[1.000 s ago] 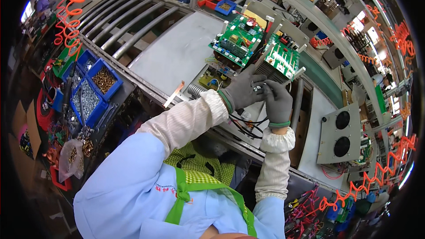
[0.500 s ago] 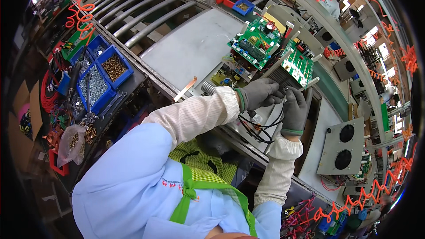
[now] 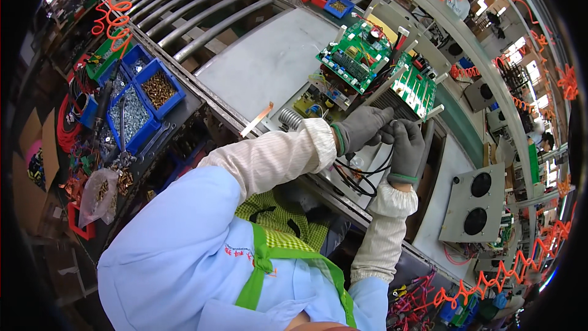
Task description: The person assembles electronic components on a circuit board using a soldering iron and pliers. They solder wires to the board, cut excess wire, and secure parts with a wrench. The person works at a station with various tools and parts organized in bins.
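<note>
Both my hands wear grey gloves and meet at the near side of an open machine chassis. My left hand [image 3: 362, 129] has its fingers drawn together, and what they pinch is hidden. Close beside it, my right hand [image 3: 407, 147] pinches at the same spot; the small thing between the fingertips is too small to name. Black cables [image 3: 362, 181] loop down below the hands. Just beyond them stand a green circuit board [image 3: 355, 55] and a second green board [image 3: 413, 93] above a dark finned heat sink [image 3: 398, 109]. A metal spring-like coil [image 3: 290, 117] lies left of my left hand.
Blue bins hold brass screws [image 3: 158, 89] and silver fasteners [image 3: 131, 115] at left, with wrenches [image 3: 156, 139] alongside. A copper strip [image 3: 257, 119] lies at the worktable's [image 3: 257, 55] edge. Metal rollers [image 3: 214, 27] run behind. A panel with two fans [image 3: 474, 203] stands at right.
My left hand has shifted slightly right, and its fingers sit closer to the right hand's fingertips. My right hand stays almost in place.
</note>
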Action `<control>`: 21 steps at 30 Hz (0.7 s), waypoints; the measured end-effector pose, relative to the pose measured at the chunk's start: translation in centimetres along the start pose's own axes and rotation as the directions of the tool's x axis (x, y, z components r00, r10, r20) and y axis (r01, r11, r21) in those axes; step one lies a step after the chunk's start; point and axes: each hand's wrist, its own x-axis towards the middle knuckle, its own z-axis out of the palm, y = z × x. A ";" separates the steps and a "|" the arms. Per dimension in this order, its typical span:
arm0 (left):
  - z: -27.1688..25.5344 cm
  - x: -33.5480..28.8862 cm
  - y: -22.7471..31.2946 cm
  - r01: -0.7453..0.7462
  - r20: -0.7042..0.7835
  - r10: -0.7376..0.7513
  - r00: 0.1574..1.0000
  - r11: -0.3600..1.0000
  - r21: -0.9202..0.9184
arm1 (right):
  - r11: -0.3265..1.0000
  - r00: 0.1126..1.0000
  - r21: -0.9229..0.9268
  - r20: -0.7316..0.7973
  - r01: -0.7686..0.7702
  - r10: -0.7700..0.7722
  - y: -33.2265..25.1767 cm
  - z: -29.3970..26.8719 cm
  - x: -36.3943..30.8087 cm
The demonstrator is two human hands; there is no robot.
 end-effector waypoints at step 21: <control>-2.6 1.4 -1.1 -0.415 0.445 0.297 0.845 -0.161 0.895 | 0.561 0.977 -0.805 0.211 0.190 -0.029 -6.0 3.0 -1.0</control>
